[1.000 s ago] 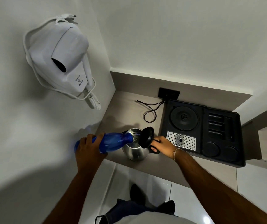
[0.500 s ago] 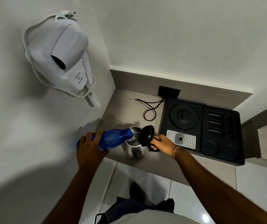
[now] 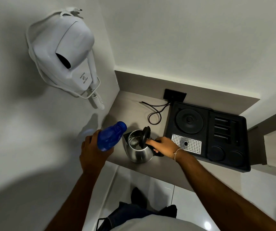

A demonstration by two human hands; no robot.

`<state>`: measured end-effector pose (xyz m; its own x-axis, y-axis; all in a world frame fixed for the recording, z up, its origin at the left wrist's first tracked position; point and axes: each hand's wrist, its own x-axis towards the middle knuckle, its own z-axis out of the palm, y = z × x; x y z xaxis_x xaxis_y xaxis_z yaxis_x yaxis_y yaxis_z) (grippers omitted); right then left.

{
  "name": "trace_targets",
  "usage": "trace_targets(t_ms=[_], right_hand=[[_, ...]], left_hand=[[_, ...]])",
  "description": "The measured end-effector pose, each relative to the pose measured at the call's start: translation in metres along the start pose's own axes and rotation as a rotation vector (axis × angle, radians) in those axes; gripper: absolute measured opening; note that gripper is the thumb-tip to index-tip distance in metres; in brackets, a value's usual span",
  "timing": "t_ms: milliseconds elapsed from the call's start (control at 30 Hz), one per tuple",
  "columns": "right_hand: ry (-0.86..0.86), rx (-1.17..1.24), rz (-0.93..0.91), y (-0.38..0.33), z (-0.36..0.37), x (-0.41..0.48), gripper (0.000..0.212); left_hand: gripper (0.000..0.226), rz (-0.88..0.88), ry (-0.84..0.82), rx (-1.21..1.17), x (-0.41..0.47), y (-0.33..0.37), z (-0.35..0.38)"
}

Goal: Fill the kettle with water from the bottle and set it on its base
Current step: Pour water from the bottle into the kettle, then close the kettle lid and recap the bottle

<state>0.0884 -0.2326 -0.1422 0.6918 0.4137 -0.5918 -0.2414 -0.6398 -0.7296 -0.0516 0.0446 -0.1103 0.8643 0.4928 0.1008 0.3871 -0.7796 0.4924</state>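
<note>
A steel kettle [image 3: 139, 151] stands on the grey counter near its front edge, its black lid [image 3: 146, 135] flipped up and the inside showing. My right hand [image 3: 163, 145] grips the kettle's black handle. My left hand [image 3: 94, 151] holds a blue bottle [image 3: 111, 136], tilted up, with its mouth to the left of the kettle's opening and clear of it. The round black kettle base [image 3: 189, 121] sits in the back left of a black tray [image 3: 244, 162], to the right of the kettle.
A white wall-hung hair dryer [image 3: 67, 57] juts out at upper left above the counter. A black cord [image 3: 155, 112] loops from a wall socket [image 3: 174, 94] behind the kettle. The tray has a perforated metal drip grate [image 3: 186, 144]. Walls close in at left and back.
The bottle's neck was over the kettle's opening, pouring; my left hand has now tipped it upward and drawn it back to the left. My right hand stays on the handle.
</note>
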Motion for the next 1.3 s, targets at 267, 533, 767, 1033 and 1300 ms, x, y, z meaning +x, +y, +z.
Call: trace_targets(t_ms=[267,533,767,1033,1300], right_hand=[[-0.002,-0.256,0.179,-0.045,0.013,0.001,0.084],[0.058,-0.471,0.217,-0.058,0.029,0.006,0.095],[0.127,-0.531,0.221,-0.062,0.034,0.006,0.096],[0.147,-0.414,0.247,-0.048,0.030,0.005,0.098],[0.154,-0.351,0.259,-0.043,0.028,0.006,0.112]], left_hand=[[0.060,-0.070,-0.050,-0.136,0.003,-0.004,0.013],[0.052,-0.100,-0.072,-0.286,0.008,-0.013,0.029],[0.069,-0.170,-0.067,-0.412,0.008,-0.021,0.042],[0.093,-0.188,-0.047,-0.496,0.001,-0.023,0.054],[0.090,-0.218,-0.052,-0.594,0.004,-0.031,0.069]])
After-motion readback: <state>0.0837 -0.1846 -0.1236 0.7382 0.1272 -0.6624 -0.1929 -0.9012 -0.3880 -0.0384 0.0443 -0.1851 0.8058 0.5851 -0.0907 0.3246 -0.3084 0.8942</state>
